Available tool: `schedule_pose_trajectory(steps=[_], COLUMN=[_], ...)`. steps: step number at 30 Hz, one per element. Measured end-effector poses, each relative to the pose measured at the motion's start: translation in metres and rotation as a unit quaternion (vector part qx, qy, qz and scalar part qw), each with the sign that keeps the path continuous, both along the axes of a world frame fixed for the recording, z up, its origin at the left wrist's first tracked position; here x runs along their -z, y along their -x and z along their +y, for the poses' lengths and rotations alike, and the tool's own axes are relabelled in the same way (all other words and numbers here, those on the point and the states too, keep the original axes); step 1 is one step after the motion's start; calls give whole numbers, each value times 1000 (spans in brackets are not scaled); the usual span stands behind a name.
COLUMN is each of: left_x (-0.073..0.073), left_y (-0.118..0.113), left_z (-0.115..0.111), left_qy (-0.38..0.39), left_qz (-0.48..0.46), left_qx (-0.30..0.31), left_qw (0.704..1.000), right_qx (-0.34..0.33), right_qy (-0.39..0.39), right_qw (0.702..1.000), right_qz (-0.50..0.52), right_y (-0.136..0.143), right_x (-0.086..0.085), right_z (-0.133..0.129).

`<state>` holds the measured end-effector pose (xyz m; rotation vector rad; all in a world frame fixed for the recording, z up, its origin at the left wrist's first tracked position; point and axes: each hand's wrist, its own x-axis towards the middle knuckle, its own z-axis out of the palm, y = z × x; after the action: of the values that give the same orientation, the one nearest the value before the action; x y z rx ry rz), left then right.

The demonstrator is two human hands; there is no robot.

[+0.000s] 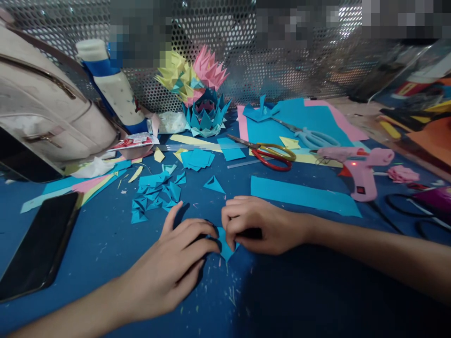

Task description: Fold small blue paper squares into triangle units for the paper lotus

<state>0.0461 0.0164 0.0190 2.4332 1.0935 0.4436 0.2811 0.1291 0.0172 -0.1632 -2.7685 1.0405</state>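
A small piece of blue paper (227,253) with its point toward me lies on the blue table between my two hands. My left hand (181,263) bears on its left side with bent fingertips, the little finger raised. Curled fingers of my right hand (260,225) press its right side; part of the paper is hidden beneath them. Beyond my left hand sits a pile of folded blue paper triangles (155,190). One loose folded triangle (214,184) lies farther off, and a blue paper strip (303,195) stretches beyond my right hand.
Red-and-yellow-handled scissors (273,157), light-blue scissors (313,137) and a pink glue gun (364,173) lie at the right. A paper flower model (204,110) stands at the back. A phone (40,244), white bottle (114,89) and pale backpack (45,94) are left.
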Motion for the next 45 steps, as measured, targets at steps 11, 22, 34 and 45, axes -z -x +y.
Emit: schedule_pose_trajectory(steps=[11, 22, 34, 45], left_x=[15, 10, 15, 15], left_y=[5, 3, 1, 1], left_z=[-8, -8, -9, -9], left_qy=[-206, -187, -194, -186], left_qz=[53, 137, 118, 118], left_qx=[87, 96, 52, 57], left_qw=[973, 968, 973, 974], right_qx=[108, 236, 126, 77], right_qy=[31, 27, -181, -261], right_qw=[993, 971, 974, 961], right_qz=[25, -22, 50, 45], right_y=[1, 2, -6, -7], right_x=[8, 3, 11, 6], right_z=[-3, -12, -14, -12])
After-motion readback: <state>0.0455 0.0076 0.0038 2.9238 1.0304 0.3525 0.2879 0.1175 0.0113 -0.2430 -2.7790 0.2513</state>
